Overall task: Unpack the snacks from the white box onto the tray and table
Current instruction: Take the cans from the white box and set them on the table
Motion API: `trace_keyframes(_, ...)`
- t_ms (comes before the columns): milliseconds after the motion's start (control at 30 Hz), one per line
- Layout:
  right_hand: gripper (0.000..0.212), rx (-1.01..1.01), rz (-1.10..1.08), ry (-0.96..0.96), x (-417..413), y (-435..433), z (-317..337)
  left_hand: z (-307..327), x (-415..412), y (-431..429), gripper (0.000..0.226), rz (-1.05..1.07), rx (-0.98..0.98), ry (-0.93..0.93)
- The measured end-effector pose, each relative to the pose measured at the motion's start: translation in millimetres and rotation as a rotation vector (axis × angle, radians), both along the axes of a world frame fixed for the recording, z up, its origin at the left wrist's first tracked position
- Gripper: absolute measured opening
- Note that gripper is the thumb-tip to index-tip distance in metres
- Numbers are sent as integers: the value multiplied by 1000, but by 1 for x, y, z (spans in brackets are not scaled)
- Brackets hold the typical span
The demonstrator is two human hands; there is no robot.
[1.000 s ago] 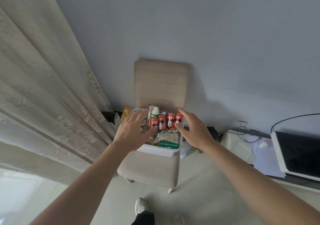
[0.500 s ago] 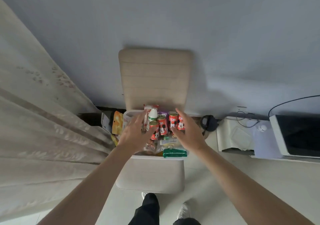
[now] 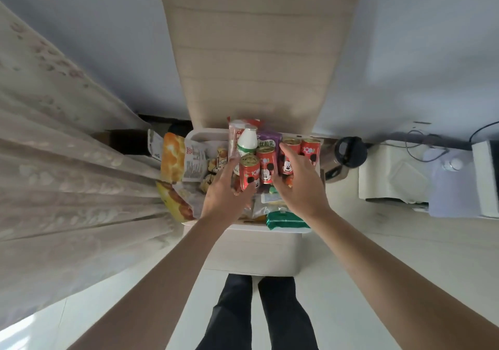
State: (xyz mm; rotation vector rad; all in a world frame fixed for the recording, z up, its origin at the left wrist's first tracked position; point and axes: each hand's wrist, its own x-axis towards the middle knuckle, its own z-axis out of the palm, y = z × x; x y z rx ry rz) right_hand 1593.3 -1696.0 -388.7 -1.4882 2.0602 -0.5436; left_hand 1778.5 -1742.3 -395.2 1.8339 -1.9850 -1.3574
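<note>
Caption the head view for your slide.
Left hand and right hand reach among red cans in the white box.

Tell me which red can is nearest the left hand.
The leftmost red can, frontmost of the four: the left hand touches its base; no other can lies beside that hand.
</note>
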Motion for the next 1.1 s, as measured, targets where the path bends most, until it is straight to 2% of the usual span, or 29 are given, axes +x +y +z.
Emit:
trace_keyframes(233,67,0,-47,-88,0,-14,-44,-36,-13,3,67,107,-72,68)
trace_keyframes(600,80,4,0,34,14,-18,-72,-53,-29,8,63,203,-190,99)
trace_keyframes(833,57,-31,-134,68,25,-28,-77,-52,-35,7,64,230,-204,67)
trace_keyframes(1100,53,-64,-226,-16,37,-28,-80,-47,-31,4,61,193,-170,76)
